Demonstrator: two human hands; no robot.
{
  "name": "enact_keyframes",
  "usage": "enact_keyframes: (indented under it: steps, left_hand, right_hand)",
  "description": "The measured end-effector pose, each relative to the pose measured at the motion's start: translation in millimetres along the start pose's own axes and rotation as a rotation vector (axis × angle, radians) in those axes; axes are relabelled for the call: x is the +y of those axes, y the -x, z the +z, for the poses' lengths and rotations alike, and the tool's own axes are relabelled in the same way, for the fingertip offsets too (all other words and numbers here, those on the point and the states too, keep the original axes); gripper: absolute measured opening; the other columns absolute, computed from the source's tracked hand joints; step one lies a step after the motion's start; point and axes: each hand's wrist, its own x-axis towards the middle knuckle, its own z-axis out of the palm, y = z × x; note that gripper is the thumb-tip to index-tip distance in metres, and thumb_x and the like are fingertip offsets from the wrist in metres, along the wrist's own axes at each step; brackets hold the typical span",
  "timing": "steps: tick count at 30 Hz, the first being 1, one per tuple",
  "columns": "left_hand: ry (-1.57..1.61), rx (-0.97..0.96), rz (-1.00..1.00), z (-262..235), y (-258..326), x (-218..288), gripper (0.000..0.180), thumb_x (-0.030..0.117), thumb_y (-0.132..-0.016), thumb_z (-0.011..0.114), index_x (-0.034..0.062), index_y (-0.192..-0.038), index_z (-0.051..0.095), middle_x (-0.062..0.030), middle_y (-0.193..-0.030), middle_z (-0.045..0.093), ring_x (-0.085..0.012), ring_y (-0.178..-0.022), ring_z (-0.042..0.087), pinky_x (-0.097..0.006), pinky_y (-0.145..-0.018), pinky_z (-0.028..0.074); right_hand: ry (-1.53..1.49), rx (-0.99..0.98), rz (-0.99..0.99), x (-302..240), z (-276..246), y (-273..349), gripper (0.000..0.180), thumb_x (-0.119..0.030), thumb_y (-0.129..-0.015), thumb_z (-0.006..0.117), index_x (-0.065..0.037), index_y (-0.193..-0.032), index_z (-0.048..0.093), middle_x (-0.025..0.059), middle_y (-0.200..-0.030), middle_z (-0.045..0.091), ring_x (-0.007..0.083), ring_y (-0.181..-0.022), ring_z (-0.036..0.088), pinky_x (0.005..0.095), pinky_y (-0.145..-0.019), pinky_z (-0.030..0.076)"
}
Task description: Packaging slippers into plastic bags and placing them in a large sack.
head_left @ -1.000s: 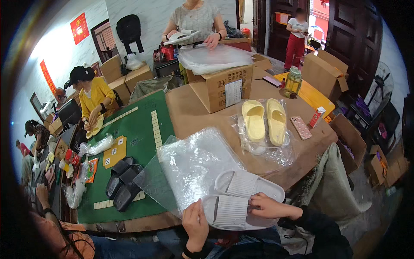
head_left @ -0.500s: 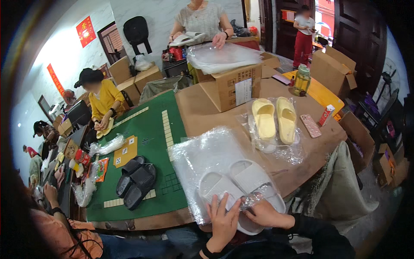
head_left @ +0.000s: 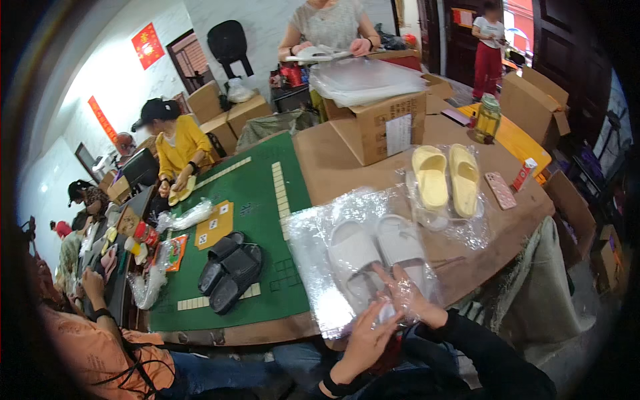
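A pair of pale grey-white slide slippers (head_left: 352,248) lies side by side inside a clear plastic bag (head_left: 308,245), at the near edge of the table. The heel ends are toward me, partly covered by my hands. My left hand (head_left: 367,337) is at the bag's near end, its fingers closed on the crumpled plastic there. My right hand (head_left: 415,300) lies over the heel part of the slippers with fingers stretched and apart, and shiny film shows around the fingers. A small white patch shows between the hands; I cannot make out what it is.
A bagged pair of yellow slippers (head_left: 430,179), a pink phone (head_left: 500,191) and a glass jar (head_left: 489,121) stand to the right. Black slides (head_left: 230,270) lie on the green mat (head_left: 283,257). Ahead, a carton (head_left: 373,130) bears stacked clear bags. Co-workers handle slippers across and left.
The slippers now lie farther inside the bag, with film over them. My right hand has opened out over the heels. Across the table, the person now holds a slipper with both hands.
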Motion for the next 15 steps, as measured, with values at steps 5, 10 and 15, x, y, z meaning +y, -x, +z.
enact_keyframes:
  steps: [5,10,15]
  left_hand:
    - [-0.107,-0.011,-0.112,12.5,13.5,-22.1,0.037,0.017,-0.086,0.061,0.0204,-0.123,0.062,-0.0194,-0.131,0.048,-0.0412,-0.121,0.044,-0.049,-0.103,0.033]
    - [-0.286,-0.014,-0.187,19.7,20.5,-28.8,0.054,0.021,-0.081,0.065,0.0185,-0.133,0.051,-0.0241,-0.141,0.034,-0.0494,-0.128,0.030,-0.059,-0.105,0.023]
    - [-0.383,0.043,-0.264,25.1,38.0,-45.5,0.061,0.016,-0.080,0.064,0.0125,-0.138,0.044,-0.0246,-0.146,0.027,-0.0460,-0.133,0.024,-0.054,-0.109,0.021]
  right_hand:
    - [0.132,-0.198,-0.035,8.0,-6.0,20.4,0.067,-0.026,-0.080,0.064,-0.021,-0.142,0.039,0.0254,-0.143,0.031,0.0460,-0.126,0.037,0.0532,-0.099,0.036]
    - [0.227,-0.298,0.127,14.7,-21.7,62.9,0.068,-0.034,-0.075,0.071,-0.020,-0.137,0.046,0.0273,-0.148,0.019,0.0485,-0.134,0.022,0.0614,-0.104,0.026]
    - [-0.048,-0.167,0.021,51.2,-14.2,87.0,0.077,-0.021,-0.068,0.071,-0.024,-0.140,0.043,0.0404,-0.141,0.015,0.0573,-0.130,0.020,0.0518,-0.107,0.028]
